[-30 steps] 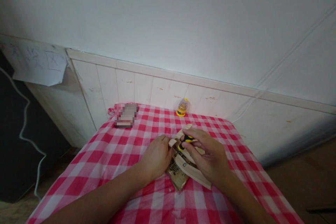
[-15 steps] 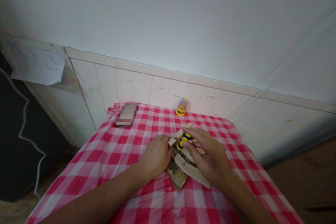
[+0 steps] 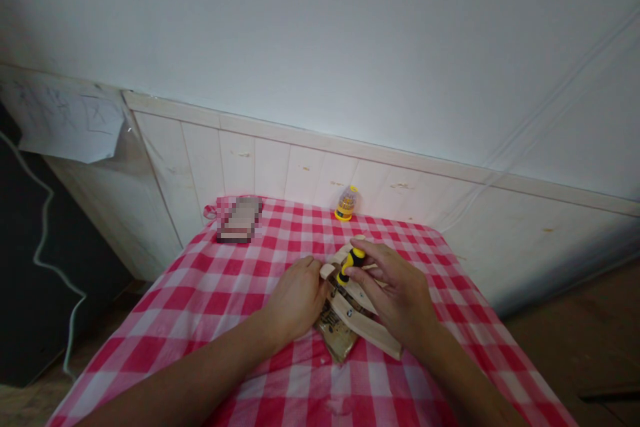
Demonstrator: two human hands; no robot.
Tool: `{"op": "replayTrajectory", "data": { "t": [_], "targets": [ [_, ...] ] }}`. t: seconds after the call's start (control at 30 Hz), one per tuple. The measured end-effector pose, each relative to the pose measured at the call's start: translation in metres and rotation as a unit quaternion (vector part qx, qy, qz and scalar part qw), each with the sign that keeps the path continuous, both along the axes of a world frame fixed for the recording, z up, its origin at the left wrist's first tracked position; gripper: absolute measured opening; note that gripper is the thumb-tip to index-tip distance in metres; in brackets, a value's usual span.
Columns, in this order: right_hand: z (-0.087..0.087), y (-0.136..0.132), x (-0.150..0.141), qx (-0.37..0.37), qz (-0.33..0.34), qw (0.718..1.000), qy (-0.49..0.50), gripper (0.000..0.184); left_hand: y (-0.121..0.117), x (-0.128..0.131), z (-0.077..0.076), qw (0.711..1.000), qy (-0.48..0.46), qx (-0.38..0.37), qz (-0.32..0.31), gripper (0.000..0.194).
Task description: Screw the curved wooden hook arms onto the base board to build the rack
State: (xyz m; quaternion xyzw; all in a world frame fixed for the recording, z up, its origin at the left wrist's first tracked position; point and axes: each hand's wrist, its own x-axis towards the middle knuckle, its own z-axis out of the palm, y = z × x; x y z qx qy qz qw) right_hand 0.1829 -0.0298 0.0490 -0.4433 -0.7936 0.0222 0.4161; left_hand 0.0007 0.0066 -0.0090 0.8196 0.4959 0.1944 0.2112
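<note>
In the head view, the right hand [image 3: 395,287] pinches a short yellow-and-black screwdriver handle [image 3: 352,265] between thumb and fingers. The pale wooden frame of curved slats [image 3: 371,332] lies just below and left of that hand, over a brown printed packet [image 3: 340,337]. The left hand [image 3: 300,297], fingers curled, grips the frame's left end on the red-and-white checked desk [image 3: 220,303].

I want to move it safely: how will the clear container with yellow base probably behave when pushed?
Pushed low, the clear container would probably slide upright, as it narrows above its yellow base. Pushed high, it may tip, because it looks taller than wide. It looks smooth and rigid, so it should feel stiff.
</note>
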Motion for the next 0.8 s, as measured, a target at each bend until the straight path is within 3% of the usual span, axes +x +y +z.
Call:
{"op": "replayTrajectory", "data": {
  "t": [0.43, 0.8],
  "targets": [
    [0.0062, -0.0047, 0.0039, 0.011, 0.018, 1.0, -0.015, 0.044, 0.0001, -0.0003, -0.0015, 1.0, -0.008, 0.007, 0.001, 0.023],
    [0.0046, -0.0034, 0.0036, 0.006, 0.001, 1.0, 0.011, 0.035, -0.0003, 0.0003, -0.0017, 1.0, -0.01, 0.008, 0.005, 0.027]
  ]
}}
